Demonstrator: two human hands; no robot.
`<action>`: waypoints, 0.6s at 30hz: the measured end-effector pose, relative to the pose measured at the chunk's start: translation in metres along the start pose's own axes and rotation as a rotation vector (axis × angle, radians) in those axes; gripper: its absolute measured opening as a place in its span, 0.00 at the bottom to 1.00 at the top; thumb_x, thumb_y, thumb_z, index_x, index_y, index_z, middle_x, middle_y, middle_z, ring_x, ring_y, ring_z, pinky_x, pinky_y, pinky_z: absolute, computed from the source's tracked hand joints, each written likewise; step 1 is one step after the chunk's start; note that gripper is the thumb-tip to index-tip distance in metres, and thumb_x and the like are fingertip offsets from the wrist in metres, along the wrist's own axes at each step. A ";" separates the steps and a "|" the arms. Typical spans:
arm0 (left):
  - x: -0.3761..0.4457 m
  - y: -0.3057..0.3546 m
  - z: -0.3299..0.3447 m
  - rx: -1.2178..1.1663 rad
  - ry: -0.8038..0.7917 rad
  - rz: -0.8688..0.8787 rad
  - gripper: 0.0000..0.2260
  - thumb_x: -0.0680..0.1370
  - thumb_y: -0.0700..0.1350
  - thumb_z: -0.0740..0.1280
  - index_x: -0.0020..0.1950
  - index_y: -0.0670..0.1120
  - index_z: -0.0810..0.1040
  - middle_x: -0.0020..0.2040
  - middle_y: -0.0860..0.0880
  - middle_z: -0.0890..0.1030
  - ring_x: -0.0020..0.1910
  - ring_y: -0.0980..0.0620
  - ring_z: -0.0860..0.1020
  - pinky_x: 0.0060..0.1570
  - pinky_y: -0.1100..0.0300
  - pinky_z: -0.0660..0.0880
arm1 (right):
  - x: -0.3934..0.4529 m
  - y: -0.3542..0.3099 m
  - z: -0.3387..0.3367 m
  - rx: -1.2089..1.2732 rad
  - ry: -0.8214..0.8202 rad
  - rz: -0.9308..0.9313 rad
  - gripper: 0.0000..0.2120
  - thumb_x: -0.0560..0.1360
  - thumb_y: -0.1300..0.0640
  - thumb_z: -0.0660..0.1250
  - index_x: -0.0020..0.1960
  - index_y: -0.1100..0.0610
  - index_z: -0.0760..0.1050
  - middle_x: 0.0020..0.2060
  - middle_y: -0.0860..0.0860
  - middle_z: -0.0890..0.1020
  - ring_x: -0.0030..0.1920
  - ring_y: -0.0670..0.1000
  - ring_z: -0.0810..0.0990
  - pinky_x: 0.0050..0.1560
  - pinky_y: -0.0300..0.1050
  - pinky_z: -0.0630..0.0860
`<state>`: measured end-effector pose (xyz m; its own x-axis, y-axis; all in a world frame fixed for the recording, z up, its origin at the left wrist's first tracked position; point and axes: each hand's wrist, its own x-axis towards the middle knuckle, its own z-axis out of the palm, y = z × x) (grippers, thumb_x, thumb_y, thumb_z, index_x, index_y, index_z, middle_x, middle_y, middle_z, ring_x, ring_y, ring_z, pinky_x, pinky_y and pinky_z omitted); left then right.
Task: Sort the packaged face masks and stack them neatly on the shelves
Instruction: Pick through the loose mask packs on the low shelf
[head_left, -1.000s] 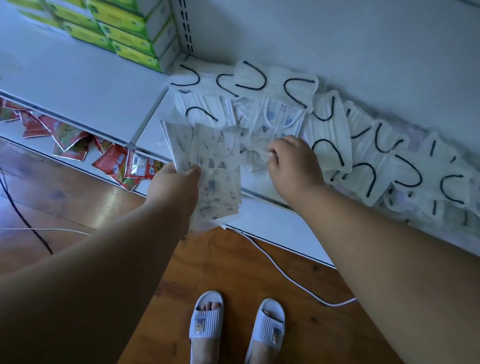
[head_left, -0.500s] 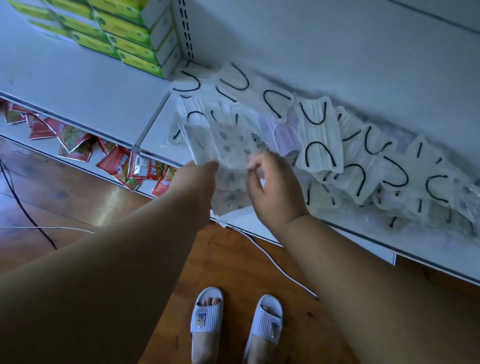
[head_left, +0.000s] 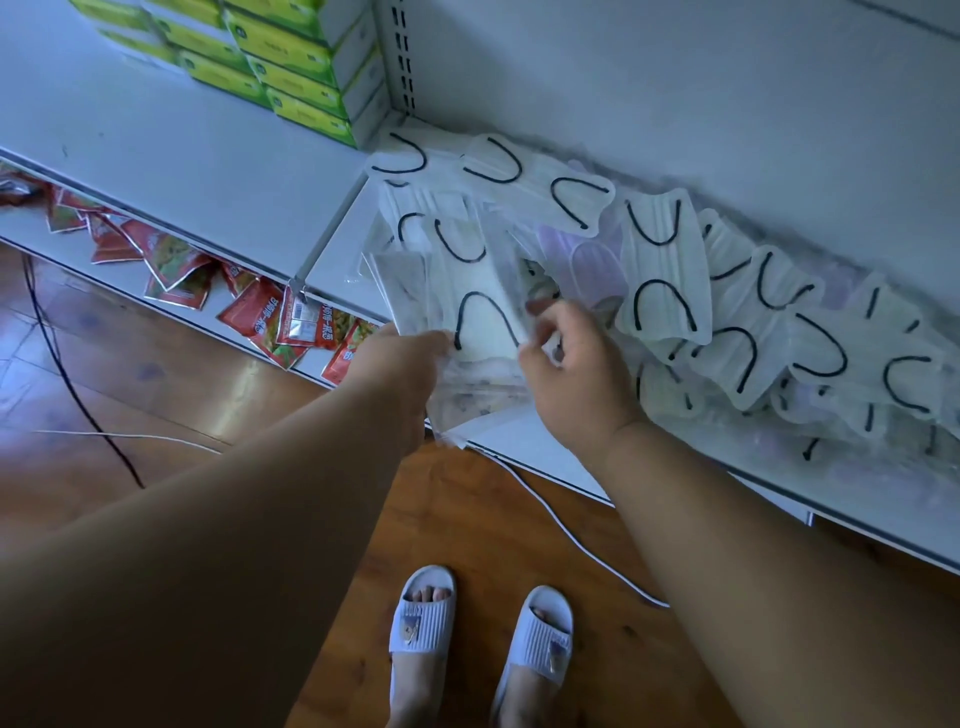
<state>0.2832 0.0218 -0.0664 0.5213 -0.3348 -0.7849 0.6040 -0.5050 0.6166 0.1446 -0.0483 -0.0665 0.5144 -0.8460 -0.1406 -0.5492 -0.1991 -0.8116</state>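
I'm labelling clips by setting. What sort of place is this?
Probably a small shop: white retail shelving with slotted uprights, stacked green boxes, red snack packets on the lower shelf, loose packaged masks.

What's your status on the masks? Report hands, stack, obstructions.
Left hand gripping the mask stack at the shelf edge. Right hand pinching its top mask. Loose masks still scattered rightward. Nothing blocking.
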 end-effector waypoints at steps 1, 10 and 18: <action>0.000 0.001 0.000 -0.007 -0.021 0.010 0.08 0.78 0.43 0.70 0.57 0.47 0.81 0.47 0.44 0.85 0.43 0.42 0.85 0.46 0.40 0.83 | 0.000 0.000 0.002 -0.056 -0.105 -0.035 0.04 0.75 0.59 0.67 0.44 0.55 0.72 0.55 0.47 0.78 0.56 0.48 0.75 0.50 0.39 0.67; -0.007 -0.007 -0.003 -0.027 -0.183 0.027 0.07 0.79 0.38 0.69 0.56 0.45 0.82 0.45 0.43 0.86 0.43 0.41 0.85 0.44 0.37 0.82 | 0.007 0.001 0.004 0.103 0.093 0.241 0.07 0.80 0.55 0.62 0.55 0.53 0.76 0.55 0.44 0.78 0.55 0.47 0.77 0.52 0.42 0.73; -0.012 -0.005 0.000 -0.018 -0.255 -0.010 0.07 0.77 0.38 0.71 0.55 0.44 0.82 0.47 0.41 0.86 0.47 0.39 0.85 0.50 0.32 0.79 | 0.026 0.005 -0.024 0.326 0.175 0.506 0.05 0.79 0.54 0.66 0.46 0.49 0.79 0.34 0.45 0.77 0.34 0.46 0.73 0.37 0.38 0.73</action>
<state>0.2740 0.0281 -0.0596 0.3473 -0.5210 -0.7797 0.6200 -0.4962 0.6078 0.1393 -0.0828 -0.0611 0.1123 -0.8700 -0.4801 -0.4528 0.3852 -0.8041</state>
